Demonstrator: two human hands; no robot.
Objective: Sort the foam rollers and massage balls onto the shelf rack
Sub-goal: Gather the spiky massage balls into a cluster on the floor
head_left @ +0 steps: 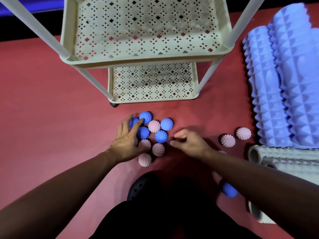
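Balls with small bumps lie in a cluster on the red mat (pixel 43 100), just in front of the cream shelf rack (pixel 146 54). The rack has a perforated upper tray and a lower tray (pixel 151 83), both held by white poles.

The left hand (pixel 128 138) lies over the left part of the cluster. Its fingers are spread and fairly straight, and they rest on a blue ball (pixel 133 121) that is partly hidden under them. The fingertips also touch a second blue ball (pixel 146 116) at the far end. Just beside the palm there is a third blue ball (pixel 143 132) and a pink ball (pixel 145 144).

The right hand (pixel 189 141) is near the right side of the cluster, with fingers loosely curled. I cannot tell if it touches anything; it seems to hold nothing. Between the hands lie another blue ball (pixel 161 136), a pink ball (pixel 158 149) and, nearer to the person, one more pink ball (pixel 145 159).

Two pink balls (pixel 227 140) lie apart on the right, near the lilac foam rollers (pixel 283 87), which lie side by side. Grey rollers (pixel 284 157) lie close to the right forearm, and a blue ball (pixel 228 189) shows partly under that forearm. A dark shoe (pixel 141 187) is at the bottom.
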